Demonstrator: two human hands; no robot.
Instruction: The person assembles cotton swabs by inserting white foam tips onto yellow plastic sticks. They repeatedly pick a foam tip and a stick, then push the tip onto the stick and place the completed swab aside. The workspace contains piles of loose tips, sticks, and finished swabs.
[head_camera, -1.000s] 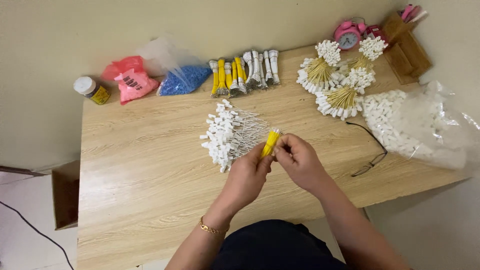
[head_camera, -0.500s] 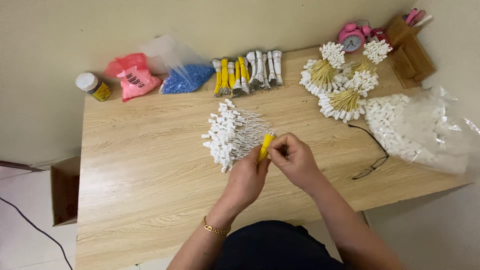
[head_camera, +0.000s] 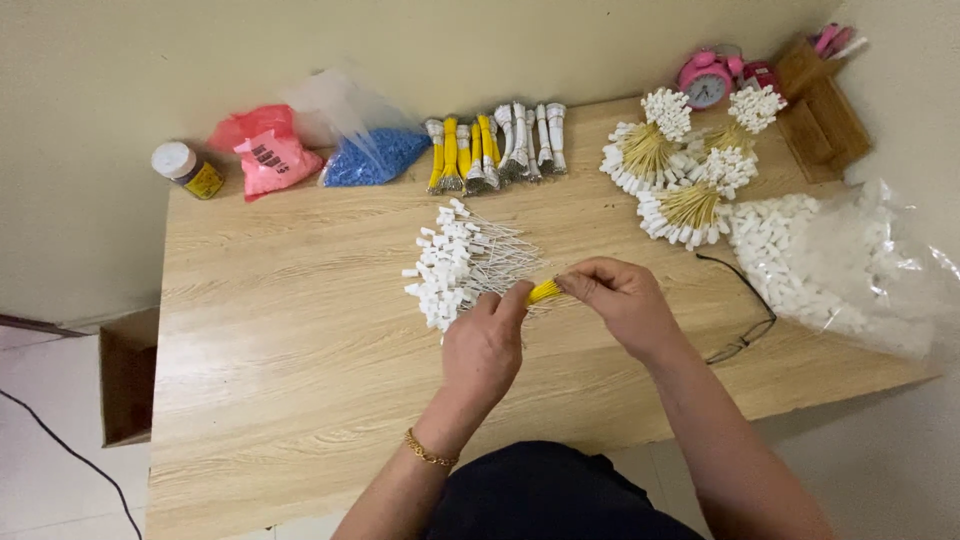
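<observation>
My left hand (head_camera: 487, 345) and my right hand (head_camera: 620, 300) meet over the middle of a wooden table (head_camera: 280, 370). Between their fingertips they pinch a short yellow band (head_camera: 543, 291) wrapped round the thin wire ends of a fanned bunch of white-tipped sticks (head_camera: 455, 262). The bunch lies on the table just beyond my left hand, its white tips pointing left and away. A gold bracelet (head_camera: 428, 452) sits on my left wrist.
Along the back edge stand tied yellow and silver bundles (head_camera: 495, 145), a blue bead bag (head_camera: 365, 155), a pink bag (head_camera: 270, 160) and a small jar (head_camera: 187, 170). Finished white-tipped bunches (head_camera: 680, 160), a clear bag of white pieces (head_camera: 850, 265), glasses (head_camera: 745, 330), a pink clock (head_camera: 705, 78).
The yellow band has gone from standing upright between the fingers to lying low and nearly flat against the bunch's wire ends. Both hands have stayed over the same spot.
</observation>
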